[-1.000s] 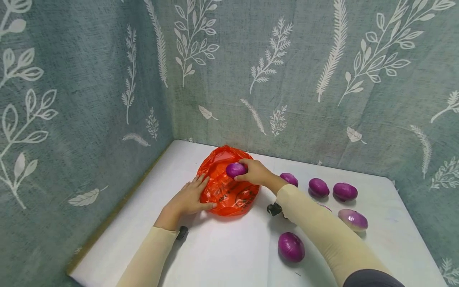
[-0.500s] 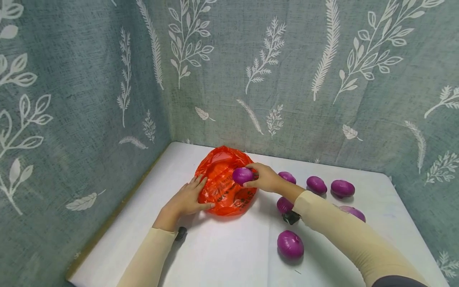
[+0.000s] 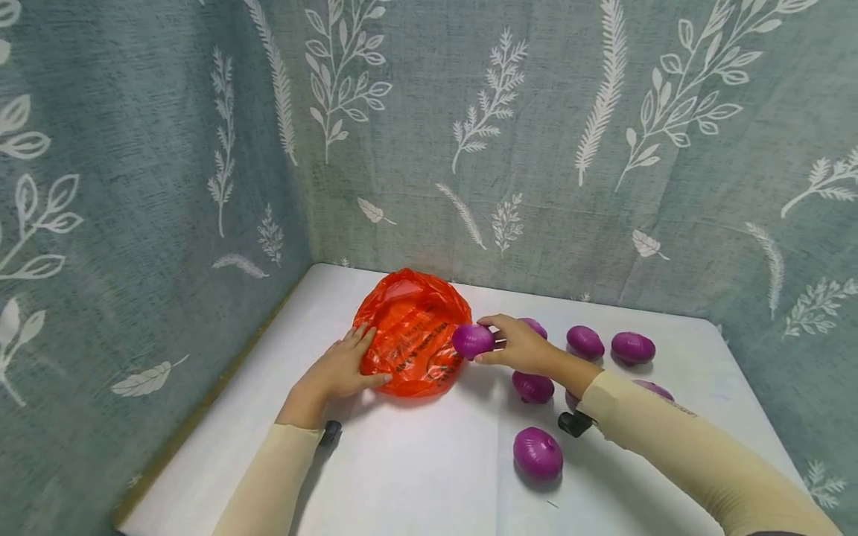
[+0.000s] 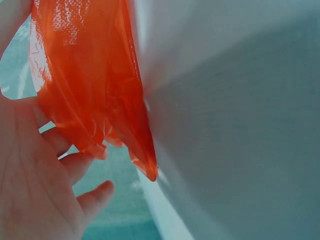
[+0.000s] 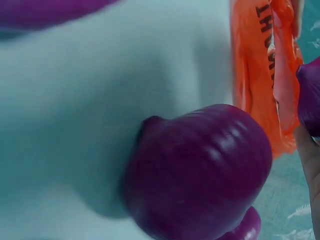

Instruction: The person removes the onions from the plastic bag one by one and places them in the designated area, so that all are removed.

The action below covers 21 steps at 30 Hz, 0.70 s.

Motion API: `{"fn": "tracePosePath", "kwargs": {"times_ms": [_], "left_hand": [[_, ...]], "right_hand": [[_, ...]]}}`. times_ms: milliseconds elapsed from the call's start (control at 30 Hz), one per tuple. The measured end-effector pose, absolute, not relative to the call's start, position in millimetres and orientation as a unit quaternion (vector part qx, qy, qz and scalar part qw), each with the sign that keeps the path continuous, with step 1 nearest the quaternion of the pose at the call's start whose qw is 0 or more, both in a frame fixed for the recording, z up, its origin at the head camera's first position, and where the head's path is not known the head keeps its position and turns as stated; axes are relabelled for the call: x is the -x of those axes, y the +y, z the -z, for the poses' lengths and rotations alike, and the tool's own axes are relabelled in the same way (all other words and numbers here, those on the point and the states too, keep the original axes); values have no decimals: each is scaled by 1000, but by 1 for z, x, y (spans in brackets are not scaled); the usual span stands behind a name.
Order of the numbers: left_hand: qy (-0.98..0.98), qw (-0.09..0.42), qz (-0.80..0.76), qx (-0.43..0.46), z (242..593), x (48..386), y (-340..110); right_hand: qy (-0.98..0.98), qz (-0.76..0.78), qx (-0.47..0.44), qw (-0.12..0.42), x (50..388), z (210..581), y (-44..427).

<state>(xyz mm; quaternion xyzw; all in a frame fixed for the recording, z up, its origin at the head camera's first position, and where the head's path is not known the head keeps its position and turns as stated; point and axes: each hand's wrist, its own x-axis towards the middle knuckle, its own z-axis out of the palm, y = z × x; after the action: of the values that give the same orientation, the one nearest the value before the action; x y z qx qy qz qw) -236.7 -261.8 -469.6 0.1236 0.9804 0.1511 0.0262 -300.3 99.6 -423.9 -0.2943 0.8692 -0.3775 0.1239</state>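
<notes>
A red plastic bag (image 3: 402,283) with dark print stands with its mouth wide open on the white table. My left hand (image 3: 338,365) rests along its left side, fingers extended and loosely spread. In the left wrist view, this hand (image 4: 35,165) touches the thin red bag (image 4: 95,65) with its fingers partly behind the plastic. My right hand (image 3: 519,346) holds a purple onion (image 3: 473,341) between thumb and fingers beside the bag's right rim. At the right wrist view's edge, the held onion (image 5: 311,95) shows only in part.
Several more purple onions lie to the right, including a front onion (image 3: 538,454), one below my right hand (image 3: 532,387) and two at the back, one of them far right (image 3: 633,348). My right forearm partly covers others. A patterned curtain (image 3: 415,149) closes off the table's back and left.
My right hand has moved from above the bag to its right rim, drawing back rightward with the onion still held. The left hand stays at the bag's side. The view shifts slightly.
</notes>
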Motion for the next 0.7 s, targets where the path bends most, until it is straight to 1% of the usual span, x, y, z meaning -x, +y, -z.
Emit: {"fn": "tracePosePath", "kwargs": {"times_ms": [133,500,700], "left_hand": [[979,24,-158,-128,469,237,-261],[980,16,-152,-125,464,241,-262],[981,14,-143,-127,463,240,-260]], "right_hand": [[867,390,283,124,290,426,116],[867,421,250,91,266,425,154],[867,426,245,83,248,432,174]]}}
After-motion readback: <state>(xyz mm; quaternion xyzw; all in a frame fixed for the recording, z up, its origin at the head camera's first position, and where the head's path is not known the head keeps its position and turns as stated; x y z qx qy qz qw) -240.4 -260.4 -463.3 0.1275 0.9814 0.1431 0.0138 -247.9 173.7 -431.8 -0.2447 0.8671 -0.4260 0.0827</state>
